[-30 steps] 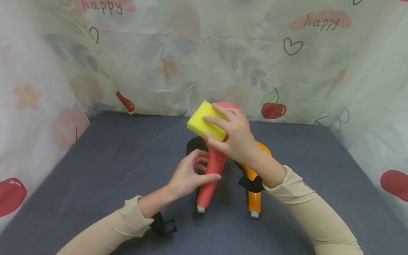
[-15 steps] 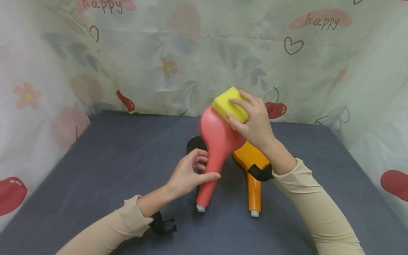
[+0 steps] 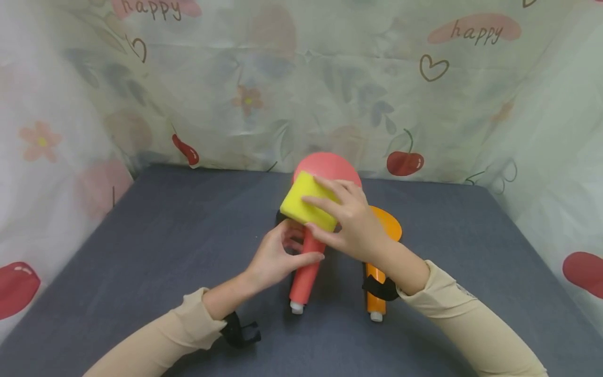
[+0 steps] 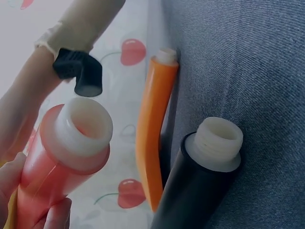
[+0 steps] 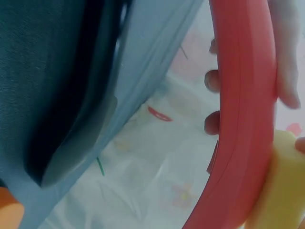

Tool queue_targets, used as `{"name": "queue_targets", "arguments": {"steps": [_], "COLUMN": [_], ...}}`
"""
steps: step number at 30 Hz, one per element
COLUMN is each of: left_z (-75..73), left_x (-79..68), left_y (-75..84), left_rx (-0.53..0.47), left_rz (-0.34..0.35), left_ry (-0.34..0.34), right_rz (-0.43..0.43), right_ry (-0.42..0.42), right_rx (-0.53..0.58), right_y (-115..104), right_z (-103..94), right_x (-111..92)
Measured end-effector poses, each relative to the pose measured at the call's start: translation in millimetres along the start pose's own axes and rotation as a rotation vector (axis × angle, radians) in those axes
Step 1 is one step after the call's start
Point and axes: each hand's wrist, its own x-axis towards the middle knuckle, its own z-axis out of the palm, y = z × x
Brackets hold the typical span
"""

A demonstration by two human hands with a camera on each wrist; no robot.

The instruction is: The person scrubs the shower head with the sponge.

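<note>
Yellow sponge (image 3: 303, 201) against a round-headed red tool (image 3: 327, 165), both held up over the middle of the tabletop (image 3: 188, 241).
The sponge lies across the tool where head meets handle; the tool's broad head is at the far end, its white neck (image 3: 297, 308) at the near end, slightly left; the left hand (image 3: 273, 257) has its fingers and thumb wrapped partway round the red handle; the right hand (image 3: 353, 222) pinches the sponge between thumb and spread fingers; on the tabletop, a black tool (image 4: 195, 186) with a similar neck lies below and mostly hidden; an orange tool (image 3: 387, 224) lies to the right, partly covered by the right arm; at the far side hangs a printed cloth (image 3: 207, 78) with cherries, flowers and hearts.
</note>
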Motion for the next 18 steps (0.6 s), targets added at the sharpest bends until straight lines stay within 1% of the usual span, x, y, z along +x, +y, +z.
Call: {"name": "queue_targets", "arguments": {"steps": [1,3,5,9,12,15,18], "left_z": [-0.3,-1.1,-1.3,-1.5,-1.6,-1.8,-2.0], "left_x": [0.1,-0.1,-0.4,-1.0,-1.4,-2.1,-3.0], "left_y": [-0.6,-1.1,-1.0,-0.3,-0.2,-0.1,0.5], "left_rx": [0.001,0.0,-0.006,-0.019,-0.032,-0.049,-0.057], "left_rz": [0.01,0.01,-0.016,-0.072,-0.082,-0.084,-0.088], "left_ry": [0.001,0.002,-0.001,-0.009,-0.016,-0.022,-0.026], "right_rz": [-0.023,-0.04,-0.022,0.071,0.157,0.247,0.314], "right_ry": [-0.002,0.003,0.008,0.011,0.024,0.054,0.079], "right_rx": [0.004,0.013,0.016,0.006,0.009,0.032,0.063], "right_y": [-1,1,5,18,31,44,51], "right_z": [0.2,-0.4,-2.8,-11.2,-17.1,-20.4,-21.1], "right_x": [-2,-4,-5,-7,-9,-13,-17]}}
